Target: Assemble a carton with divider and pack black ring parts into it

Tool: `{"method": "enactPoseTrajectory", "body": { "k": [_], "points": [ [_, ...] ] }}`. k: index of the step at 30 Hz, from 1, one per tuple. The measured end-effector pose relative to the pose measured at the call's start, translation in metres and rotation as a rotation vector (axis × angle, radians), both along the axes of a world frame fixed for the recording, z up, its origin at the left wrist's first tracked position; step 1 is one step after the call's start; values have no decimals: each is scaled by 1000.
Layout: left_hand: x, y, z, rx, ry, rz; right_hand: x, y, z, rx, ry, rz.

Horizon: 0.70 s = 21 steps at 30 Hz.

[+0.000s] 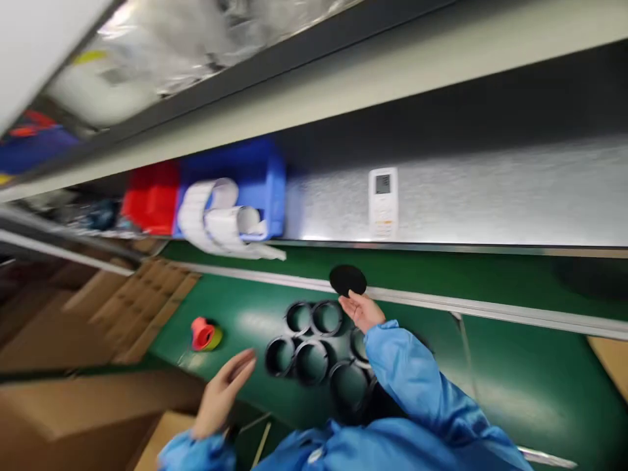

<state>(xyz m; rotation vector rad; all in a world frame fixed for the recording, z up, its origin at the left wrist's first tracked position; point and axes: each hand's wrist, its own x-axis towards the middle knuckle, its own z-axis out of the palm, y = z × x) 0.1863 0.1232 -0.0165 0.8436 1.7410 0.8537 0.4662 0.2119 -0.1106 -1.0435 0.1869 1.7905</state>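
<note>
My right hand holds a flat black disc by its lower edge, above the far side of a cluster of several black rings that lie on the green mat. My left hand hovers at the near left of the rings with its fingers stretched out and nothing in it. Both arms wear blue sleeves. The whole picture is smeared by motion.
A red-and-yellow tape roll lies on the mat to the left. Cardboard boxes stand at the left. At the back are a blue bin with white label rolls, a red bin and a white remote.
</note>
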Motion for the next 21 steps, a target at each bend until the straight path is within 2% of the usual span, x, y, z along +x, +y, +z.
{"method": "enactPoseTrajectory", "body": {
  "k": [3,5,8,10,11,12,13,15,16,18,21],
  "points": [
    [-22,-41,10,36,-445,36,-99,-70,42,74,264,262],
    [-29,-54,7,83,-764,54,-141,-111,64,131,374,432],
    [-43,-69,4,104,-985,111,-171,-148,85,288,351,779],
    [-58,-81,6,141,-1090,127,-174,-156,94,495,208,1065],
    [-66,-87,7,168,-1133,121,-173,-156,99,629,67,1137],
    [-74,-94,7,193,-1168,108,-171,-154,103,781,-127,1125],
    [-81,-100,8,209,-1195,95,-170,-151,107,934,-364,1035],
    [-92,-110,7,212,-1233,82,-172,-143,113,1180,-853,761],
    [-96,-114,6,209,-1246,87,-175,-139,113,1263,-1041,673],
    [-102,-120,4,202,-1264,105,-185,-134,111,1360,-1229,665],
    [-106,-129,4,186,-1263,112,-203,-133,102,1380,-1222,767]
  ]
}}
